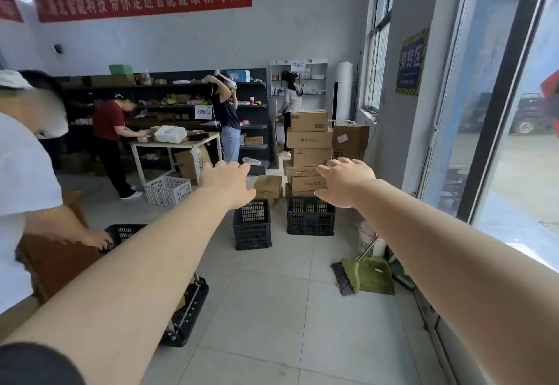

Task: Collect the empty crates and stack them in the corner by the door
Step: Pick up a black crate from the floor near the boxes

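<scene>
Two black plastic crates stand on the tiled floor ahead: a tall one [252,225] in the middle and a wider one [311,216] to its right. Both arms stretch forward at chest height. My left hand [227,183] is open, fingers relaxed, holding nothing, above the tall crate in the picture. My right hand [344,182] is open too, empty, above the wider crate. A third black crate [122,235] at the left is gripped by another person's hand. A white crate [168,191] sits farther back by a table.
A person in white [27,188] stands close on my left. Stacked cardboard boxes [310,148] rise behind the crates. A green dustpan [370,277] and broom lie at the right by the glass wall. A black folded trolley [189,312] lies on the floor at the left.
</scene>
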A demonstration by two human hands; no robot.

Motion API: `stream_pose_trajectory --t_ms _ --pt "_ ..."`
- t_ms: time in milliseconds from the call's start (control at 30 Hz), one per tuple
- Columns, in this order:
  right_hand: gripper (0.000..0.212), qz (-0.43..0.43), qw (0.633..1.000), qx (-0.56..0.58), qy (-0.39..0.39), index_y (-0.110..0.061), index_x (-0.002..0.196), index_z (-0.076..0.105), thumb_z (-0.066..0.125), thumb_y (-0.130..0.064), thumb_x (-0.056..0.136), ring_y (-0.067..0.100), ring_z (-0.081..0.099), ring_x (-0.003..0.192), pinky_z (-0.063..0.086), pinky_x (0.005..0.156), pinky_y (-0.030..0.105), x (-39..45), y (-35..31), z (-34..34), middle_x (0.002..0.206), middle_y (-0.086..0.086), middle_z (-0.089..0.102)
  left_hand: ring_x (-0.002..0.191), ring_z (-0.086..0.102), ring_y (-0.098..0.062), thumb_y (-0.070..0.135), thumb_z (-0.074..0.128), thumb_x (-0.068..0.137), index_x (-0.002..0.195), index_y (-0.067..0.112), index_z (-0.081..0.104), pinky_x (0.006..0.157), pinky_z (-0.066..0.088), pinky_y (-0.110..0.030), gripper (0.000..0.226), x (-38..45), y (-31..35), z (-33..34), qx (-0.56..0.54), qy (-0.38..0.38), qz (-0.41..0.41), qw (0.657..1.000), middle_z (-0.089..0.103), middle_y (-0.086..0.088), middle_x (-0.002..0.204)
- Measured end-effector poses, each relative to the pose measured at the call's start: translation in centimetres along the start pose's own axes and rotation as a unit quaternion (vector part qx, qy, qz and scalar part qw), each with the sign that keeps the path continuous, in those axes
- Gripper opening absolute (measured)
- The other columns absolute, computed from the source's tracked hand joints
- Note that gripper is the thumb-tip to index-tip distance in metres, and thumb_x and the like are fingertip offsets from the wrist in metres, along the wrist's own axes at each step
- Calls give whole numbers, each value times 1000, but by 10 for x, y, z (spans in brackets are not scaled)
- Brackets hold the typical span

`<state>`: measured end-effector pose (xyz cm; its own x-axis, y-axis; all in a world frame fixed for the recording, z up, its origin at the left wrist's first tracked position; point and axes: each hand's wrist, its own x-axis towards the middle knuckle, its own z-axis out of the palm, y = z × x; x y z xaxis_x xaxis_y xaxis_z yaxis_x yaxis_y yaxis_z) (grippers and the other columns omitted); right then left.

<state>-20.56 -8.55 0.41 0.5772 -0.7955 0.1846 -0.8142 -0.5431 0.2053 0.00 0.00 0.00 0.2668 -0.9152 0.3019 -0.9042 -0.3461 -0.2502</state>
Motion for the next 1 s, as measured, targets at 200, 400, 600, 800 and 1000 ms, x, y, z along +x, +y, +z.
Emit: stream_pose_trajectory --t_ms 200,400,600,800,1000 --pt "56 7 1000 7 -11 -25 148 29 39 -46 97 25 28 140 24 112 42 63 22 23 150 4 36 127 44 -28 49 40 94 139 21 39 103 30 -44 53 69 14 24 5 -19 -2 1000 50 -5 137" --pt "57 27 999 -13 -30 -22 150 25 37 -45 98 25 21 143 19 114 45 144 36 46 154 5 30 129 43 -27 47 40 95 143 21 35 103 31 -44 55 154 12 59 -12 -19 7 1000 49 -4 140" --pt "54 56 998 -9 -31 -22 148 28 37 -43 98 25 27 140 24 111 42 237 48 64 150 4 35 128 44 -29 46 40 96 141 20 38 104 33 -45 52 251 0 93 -27 -29 4 999 49 -6 139" --pt "56 65 997 -11 -33 -26 151 25 36 -44 99 24 19 145 18 114 44 324 68 87 154 4 30 126 46 -29 43 44 95 142 19 37 104 32 -43 53 344 -2 130 -44 -16 9 999 50 -8 136" --pt "56 70 997 -7 -44 -25 151 24 36 -44 99 24 20 144 20 113 45 409 103 124 154 5 31 128 44 -29 45 44 96 145 21 34 107 30 -44 56 437 12 167 -56 -22 1 998 49 -7 139"
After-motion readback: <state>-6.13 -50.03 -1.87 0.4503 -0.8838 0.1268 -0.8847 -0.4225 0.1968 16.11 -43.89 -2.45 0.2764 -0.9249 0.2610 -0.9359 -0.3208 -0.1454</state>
